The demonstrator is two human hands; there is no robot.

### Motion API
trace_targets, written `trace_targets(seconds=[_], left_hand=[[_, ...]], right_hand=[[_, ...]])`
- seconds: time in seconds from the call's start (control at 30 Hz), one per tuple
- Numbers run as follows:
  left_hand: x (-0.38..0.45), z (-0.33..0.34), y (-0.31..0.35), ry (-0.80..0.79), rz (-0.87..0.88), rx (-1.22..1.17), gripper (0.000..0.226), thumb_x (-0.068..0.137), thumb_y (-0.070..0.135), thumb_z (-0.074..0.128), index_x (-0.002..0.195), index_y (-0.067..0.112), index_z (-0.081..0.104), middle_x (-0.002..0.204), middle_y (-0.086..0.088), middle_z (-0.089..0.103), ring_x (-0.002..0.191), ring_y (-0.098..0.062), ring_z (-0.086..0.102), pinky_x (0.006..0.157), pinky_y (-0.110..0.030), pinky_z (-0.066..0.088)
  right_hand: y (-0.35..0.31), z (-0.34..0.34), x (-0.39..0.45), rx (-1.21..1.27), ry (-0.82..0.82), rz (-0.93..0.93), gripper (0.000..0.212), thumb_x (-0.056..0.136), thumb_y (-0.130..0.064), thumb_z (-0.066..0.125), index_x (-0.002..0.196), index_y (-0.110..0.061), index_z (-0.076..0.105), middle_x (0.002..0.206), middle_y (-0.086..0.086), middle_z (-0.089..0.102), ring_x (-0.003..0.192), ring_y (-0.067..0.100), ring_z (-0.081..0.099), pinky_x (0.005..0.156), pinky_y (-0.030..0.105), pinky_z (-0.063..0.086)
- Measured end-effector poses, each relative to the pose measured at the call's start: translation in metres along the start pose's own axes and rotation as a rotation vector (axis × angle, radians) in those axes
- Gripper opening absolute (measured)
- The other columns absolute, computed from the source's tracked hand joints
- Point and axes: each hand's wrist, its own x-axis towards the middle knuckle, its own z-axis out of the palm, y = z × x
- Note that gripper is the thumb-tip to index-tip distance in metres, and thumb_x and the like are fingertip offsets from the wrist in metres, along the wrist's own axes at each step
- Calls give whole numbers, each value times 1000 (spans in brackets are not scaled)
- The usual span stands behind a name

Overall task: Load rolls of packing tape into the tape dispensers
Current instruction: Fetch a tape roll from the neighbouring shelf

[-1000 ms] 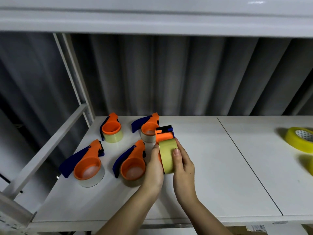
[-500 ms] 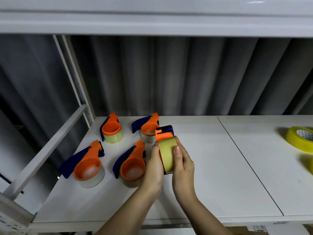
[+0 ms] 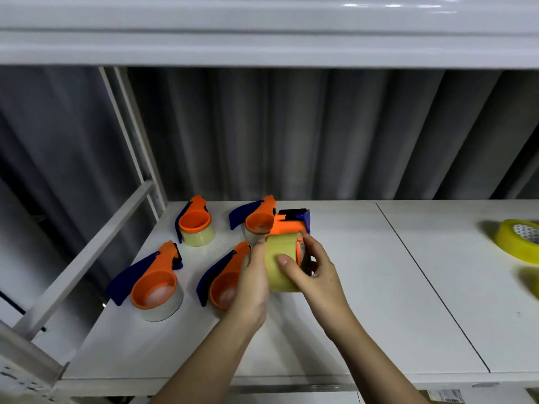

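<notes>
both hands are raised just above the white shelf (image 3: pixel 364 287), close together, clamped on one orange and blue tape dispenser (image 3: pixel 288 225) with a yellowish roll of tape (image 3: pixel 281 266) seated on it. the left hand (image 3: pixel 252 287) grips the left side of the roll and dispenser, fingers curled round the far side and mostly hidden. the right hand (image 3: pixel 316 275) wraps the right side, thumb laid flat across the outer face of the roll, fingers curled over the orange hub side. the dispenser's blue and black front end points away from the person, above the roll.

on the shelf to the left lie four more orange and blue dispensers, each with a roll fitted: far-left dispenser (image 3: pixel 195 225) with a pale yellow roll; far-centre dispenser (image 3: pixel 258 221), just beside the held unit and partly behind it; near-left dispenser (image 3: pixel 151 284) on a clear roll; near-centre dispenser (image 3: pixel 224 281), partly covered by the left hand. they rest apart from one another.

at the right edge of the shelf a loose yellow roll (image 3: pixel 517 240) lies flat, well apart from the hands. a blurred yellow shape sits below it at the frame edge; identity cannot be told.
</notes>
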Motion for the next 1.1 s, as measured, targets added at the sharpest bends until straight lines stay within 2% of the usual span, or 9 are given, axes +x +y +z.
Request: trace_targets(seconds=[0.1,0.23,0.4,0.57,0.67,0.8,0.87,0.97,1.1], left_hand=[[-1,4,7,-43,-3,-13,35,95,40,46,117,17,62,107,-11,70,102,-30,66,99,-51,47],[-1,6,7,-23,-24,-53,40,93,41,48,121,15,61,111,-13,69,103,-31,66,98,-51,48],[-8,12,5,-64,-46,-152,36,96,30,44,117,8,65,109,-17,70,99,-31,68,84,-40,56],[-16,15,7,-166,-46,-202,30,96,23,41,95,9,67,77,-6,70,66,-14,69,59,-24,53],[-16,15,8,-182,-44,-208,28,95,22,42,91,10,67,70,-3,68,58,-13,67,51,-22,52],[-12,15,9,-127,-29,-198,26,94,25,44,102,9,63,71,-3,67,62,-15,66,54,-25,50],[-10,14,10,-112,-30,-195,32,94,30,46,109,8,64,83,-6,71,75,-20,69,64,-30,54],[-6,13,13,-81,-50,-218,40,93,37,49,117,10,65,107,-14,71,100,-31,67,92,-45,52],[-5,14,15,-20,-118,-240,42,91,35,46,122,9,62,113,-19,68,105,-36,65,98,-51,48]], right_hand=[[-1,1,-1,-35,55,-30,66,74,-44,76,133,-36,47,127,-17,54,116,2,52,82,8,49],[-2,-1,-2,-111,85,-81,67,69,-57,73,129,-47,45,129,-25,51,119,-3,50,87,13,48],[4,6,-8,-236,162,-188,72,75,-69,46,140,-39,43,138,-18,47,127,-2,44,103,23,44],[-1,12,-7,-139,192,-124,66,79,-70,39,134,-36,52,133,-19,48,118,-7,47,96,25,50],[-5,13,-5,-61,190,-82,56,89,-65,41,128,-29,59,129,-11,53,111,-8,51,89,10,47],[-4,21,-7,-12,225,-68,61,83,-68,41,131,-34,56,130,-22,50,114,-8,50,95,45,52],[-5,25,-8,-12,225,-82,60,84,-65,41,135,-37,51,136,-22,46,121,-9,45,102,41,47],[-10,25,-7,-53,192,-104,66,82,-70,46,141,-41,37,142,-21,41,132,0,39,108,30,40],[-13,21,-4,4,176,-78,79,70,-69,61,137,-49,27,138,-19,44,126,5,46,99,24,47]])
